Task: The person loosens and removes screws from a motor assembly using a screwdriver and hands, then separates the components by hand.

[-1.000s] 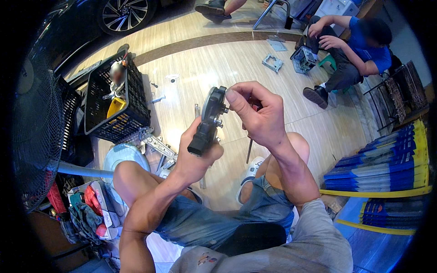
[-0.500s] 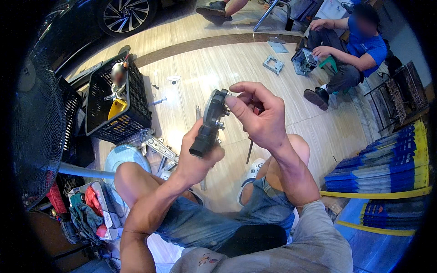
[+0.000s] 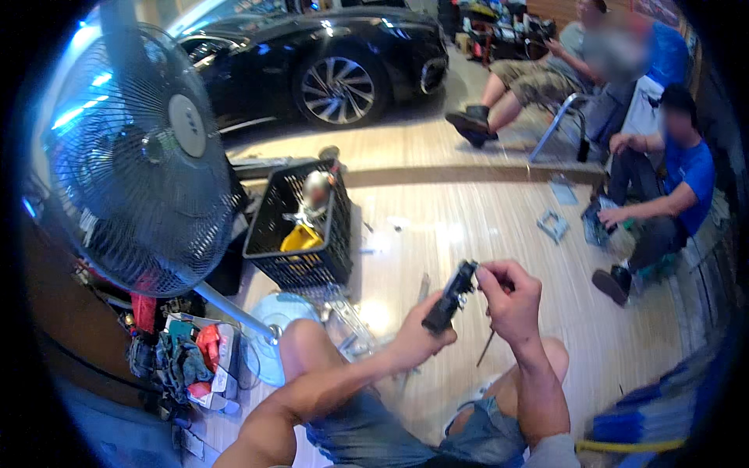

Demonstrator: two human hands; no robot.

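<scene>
My left hand point(image 3: 420, 342) is closed around the lower end of a black mechanical part point(image 3: 450, 303), a bulky plastic body with small metal pieces along its right side. Its exact kind does not show. At the part's upper end, the thumb and fingertips of my right hand point(image 3: 515, 300) are pinched together, touching or nearly touching it. A thin dark shaft point(image 3: 485, 348) slants down from the same right hand. It looks like a screwdriver, with its handle tucked in the palm. Anything small between the pinched fingertips is hidden.
A black plastic crate point(image 3: 300, 261) with a yellow item stands ahead left, beside a large fan point(image 3: 144, 156) on a pale blue base point(image 3: 285, 312). Metal parts point(image 3: 347, 320) lie near my knee. A co-worker point(image 3: 686, 175) sits at right by a metal frame point(image 3: 552, 226).
The view has tilted up and swung left, so more of the fan, car and another seated person shows. Both hands still hold the part and the shaft in much the same pose.
</scene>
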